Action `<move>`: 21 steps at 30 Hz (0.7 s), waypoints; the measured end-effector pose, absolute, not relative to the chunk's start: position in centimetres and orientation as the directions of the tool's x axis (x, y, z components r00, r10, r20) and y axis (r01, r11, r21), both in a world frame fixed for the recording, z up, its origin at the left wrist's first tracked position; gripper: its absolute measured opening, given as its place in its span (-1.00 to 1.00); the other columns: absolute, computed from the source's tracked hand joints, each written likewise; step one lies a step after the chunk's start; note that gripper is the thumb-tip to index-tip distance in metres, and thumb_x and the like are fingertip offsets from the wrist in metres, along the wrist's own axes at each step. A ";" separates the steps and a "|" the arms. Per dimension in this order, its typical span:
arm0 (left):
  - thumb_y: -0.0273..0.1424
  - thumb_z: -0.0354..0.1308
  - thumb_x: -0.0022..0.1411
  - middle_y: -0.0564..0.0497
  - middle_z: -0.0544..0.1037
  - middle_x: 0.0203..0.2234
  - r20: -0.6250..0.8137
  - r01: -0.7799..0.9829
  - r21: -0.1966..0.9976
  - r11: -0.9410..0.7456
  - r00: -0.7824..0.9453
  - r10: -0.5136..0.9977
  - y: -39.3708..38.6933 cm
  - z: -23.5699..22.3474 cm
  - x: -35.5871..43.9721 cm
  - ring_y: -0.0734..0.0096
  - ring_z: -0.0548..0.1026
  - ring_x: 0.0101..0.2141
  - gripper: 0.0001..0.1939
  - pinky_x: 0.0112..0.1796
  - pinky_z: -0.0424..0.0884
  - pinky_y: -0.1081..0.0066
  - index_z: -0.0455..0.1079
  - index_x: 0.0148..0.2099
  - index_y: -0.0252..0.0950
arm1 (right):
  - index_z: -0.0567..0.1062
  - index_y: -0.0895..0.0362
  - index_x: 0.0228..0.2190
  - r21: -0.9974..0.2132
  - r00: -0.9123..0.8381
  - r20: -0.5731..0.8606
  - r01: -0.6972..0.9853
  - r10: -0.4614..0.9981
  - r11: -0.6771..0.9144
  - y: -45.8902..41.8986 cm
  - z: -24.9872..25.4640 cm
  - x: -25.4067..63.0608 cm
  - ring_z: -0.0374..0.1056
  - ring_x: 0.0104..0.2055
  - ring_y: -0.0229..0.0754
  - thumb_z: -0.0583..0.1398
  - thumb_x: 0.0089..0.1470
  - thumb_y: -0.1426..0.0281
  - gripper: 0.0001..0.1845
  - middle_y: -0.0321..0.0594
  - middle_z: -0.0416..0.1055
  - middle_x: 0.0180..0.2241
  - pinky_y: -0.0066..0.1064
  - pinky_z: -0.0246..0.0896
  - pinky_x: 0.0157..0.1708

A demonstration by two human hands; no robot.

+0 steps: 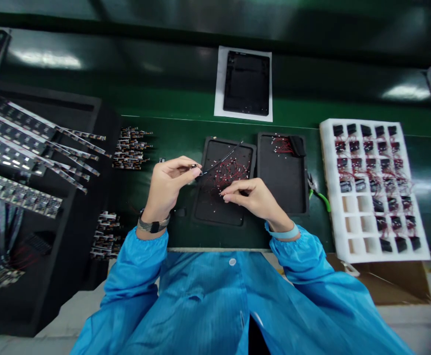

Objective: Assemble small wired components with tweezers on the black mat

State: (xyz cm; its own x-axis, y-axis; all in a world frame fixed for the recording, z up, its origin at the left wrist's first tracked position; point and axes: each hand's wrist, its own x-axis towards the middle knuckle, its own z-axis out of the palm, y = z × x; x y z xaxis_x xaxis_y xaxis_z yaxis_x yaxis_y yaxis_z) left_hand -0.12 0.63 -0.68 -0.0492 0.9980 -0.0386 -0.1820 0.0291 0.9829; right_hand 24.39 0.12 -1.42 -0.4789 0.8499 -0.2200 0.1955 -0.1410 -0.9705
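My left hand [171, 181] pinches a small electronic part between thumb and fingers, above the left edge of a dark tray. A thin black cable [223, 159] runs from that part up and to the right. My right hand [250, 196] is closed in a pinch low over the same tray, at the edge of a loose heap of red wires [233, 171] with small white ends. A tiny pale tip shows at its fingertips, seemingly a red wire's end. The tray [219, 216] lies flat under both hands.
A second dark tray [280, 185] holds a black piece with red wires [297, 146]. Green-handled pliers [324, 199] lie beside a white foam tray [356, 204] of black wired parts. Stacked small boards [130, 148] and a black bin [71, 231] are leftward; a flat panel [247, 84] lies behind.
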 end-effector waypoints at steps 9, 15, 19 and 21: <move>-0.39 0.44 0.16 -0.04 0.66 -0.30 -0.058 -0.072 0.996 0.057 -0.006 0.998 0.3 -1.0 -0.3 0.45 0.54 -0.38 -0.81 -0.30 0.49 0.44 0.70 -0.14 -0.24 | 0.71 0.13 -0.15 -0.973 -0.580 -0.170 0.228 0.796 -0.041 0.3 -0.8 24.7 0.47 -0.26 -0.16 0.28 0.30 0.27 -0.75 -0.15 0.60 -0.31 -0.32 0.32 -0.23; -0.36 0.48 0.13 -0.02 0.64 -0.39 -0.077 -0.002 0.997 0.077 0.051 0.996 0.3 -0.6 -0.4 0.42 0.54 -0.37 -0.76 -0.28 0.46 0.43 0.69 -0.12 -0.26 | 0.70 0.17 -0.23 -0.965 -0.549 -0.211 0.246 0.809 -0.085 0.2 -0.6 25.0 0.44 -0.41 -0.23 0.33 0.24 0.25 -0.76 -0.18 0.62 -0.40 -0.40 0.27 -0.38; -0.37 0.36 0.28 -0.05 0.67 -0.29 -0.025 0.153 0.988 -0.019 0.282 0.959 0.3 -0.3 -0.1 0.37 0.55 -0.30 -0.80 -0.22 0.43 0.38 0.70 -0.06 -0.21 | 0.70 0.17 -0.23 -0.960 -0.548 -0.240 0.257 0.801 -0.112 0.1 -0.5 25.1 0.46 -0.42 -0.21 0.34 0.21 0.22 -0.73 -0.19 0.62 -0.44 -0.40 0.31 -0.37; -0.38 0.31 0.32 -0.05 0.69 -0.24 -0.048 0.200 0.979 -0.031 0.379 0.924 0.1 -0.3 0.2 0.35 0.57 -0.26 -0.76 -0.19 0.43 0.36 0.67 0.01 -0.19 | 0.69 0.17 -0.24 -0.957 -0.558 -0.246 0.269 0.793 -0.108 0.1 -0.5 25.1 0.46 -0.42 -0.21 0.33 0.23 0.20 -0.72 -0.19 0.62 -0.44 -0.39 0.32 -0.36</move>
